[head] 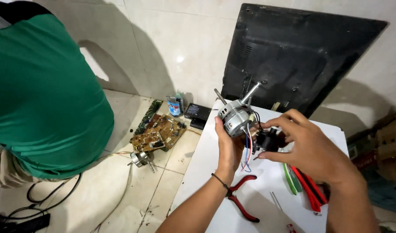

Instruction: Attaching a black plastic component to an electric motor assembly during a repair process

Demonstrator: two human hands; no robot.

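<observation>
Nearest, at six o'clock, red-handled pliers [243,199] lie on the white table [206,159], within reach. Just beyond, the left hand [227,144] wraps the silver fan motor [236,117] from below, held above the table's middle, shaft tilted toward one o'clock so its wires hang free. At three o'clock the right hand [304,144] pinches a black part [267,140] beside those wires. At nine o'clock, circuit boards [159,133] lie on the floor beside a person in green [47,95].

Black flat screen [293,56] leaning on wall, back outward.
</observation>
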